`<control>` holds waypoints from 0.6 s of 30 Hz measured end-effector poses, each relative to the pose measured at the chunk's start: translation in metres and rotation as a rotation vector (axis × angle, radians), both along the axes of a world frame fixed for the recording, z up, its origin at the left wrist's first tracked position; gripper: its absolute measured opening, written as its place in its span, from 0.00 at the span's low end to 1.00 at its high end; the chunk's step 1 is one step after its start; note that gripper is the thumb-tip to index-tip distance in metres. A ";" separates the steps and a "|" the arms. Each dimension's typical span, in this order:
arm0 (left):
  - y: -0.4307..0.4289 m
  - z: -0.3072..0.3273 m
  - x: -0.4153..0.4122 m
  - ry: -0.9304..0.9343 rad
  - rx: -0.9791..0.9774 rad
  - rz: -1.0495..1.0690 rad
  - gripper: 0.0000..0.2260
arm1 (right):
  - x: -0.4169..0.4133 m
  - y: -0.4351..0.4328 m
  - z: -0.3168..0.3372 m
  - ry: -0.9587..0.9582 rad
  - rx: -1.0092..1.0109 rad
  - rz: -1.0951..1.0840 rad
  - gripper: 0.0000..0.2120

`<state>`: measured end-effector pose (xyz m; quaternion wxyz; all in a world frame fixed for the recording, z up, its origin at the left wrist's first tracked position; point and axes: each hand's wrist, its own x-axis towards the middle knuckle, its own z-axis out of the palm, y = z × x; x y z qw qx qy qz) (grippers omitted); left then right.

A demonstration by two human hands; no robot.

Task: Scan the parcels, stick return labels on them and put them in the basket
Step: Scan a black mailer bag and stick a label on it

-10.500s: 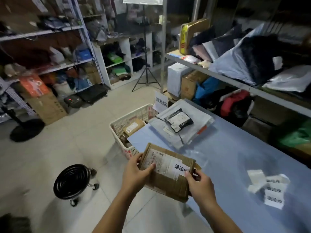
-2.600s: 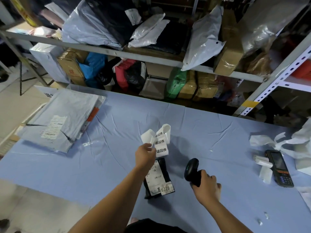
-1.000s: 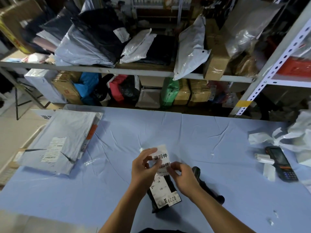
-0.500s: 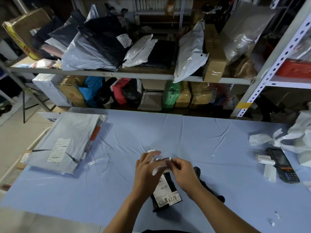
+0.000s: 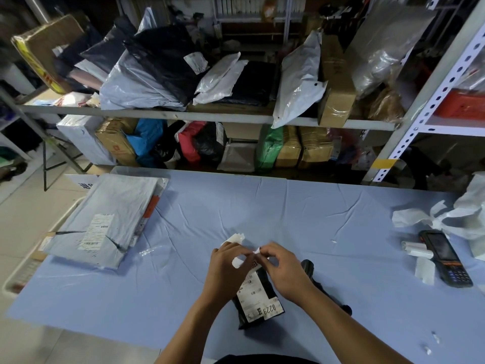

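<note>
While both hands met in the lower middle of the frame, the left grip (image 5: 225, 269) pinched a strip of return labels (image 5: 237, 263), its fingers curled round the white paper. The right grip (image 5: 284, 274) pinched the end of that strip just beside it, thumb and finger pressed together on the paper. The small black parcel (image 5: 258, 303) lay flat on the blue counter (image 5: 315, 211), right below both grips. Neither one held it, and its top end was hidden under them. A black scanner (image 5: 308, 269) lay behind the right grip. A big grey parcel (image 5: 105, 222) lay far off at the left, near the basket (image 5: 19, 275) at the left edge.
</note>
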<state>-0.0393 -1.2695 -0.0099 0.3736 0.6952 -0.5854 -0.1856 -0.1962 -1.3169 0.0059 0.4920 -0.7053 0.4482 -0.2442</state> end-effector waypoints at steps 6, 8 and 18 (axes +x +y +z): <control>0.001 0.000 -0.004 0.213 0.062 0.084 0.10 | 0.001 -0.003 -0.004 0.049 -0.051 0.042 0.06; 0.000 -0.002 -0.005 0.258 0.090 0.176 0.08 | 0.000 -0.005 -0.009 0.067 -0.030 0.037 0.06; 0.003 0.021 -0.005 0.142 -0.178 0.441 0.05 | -0.006 -0.022 -0.034 0.283 0.089 -0.406 0.11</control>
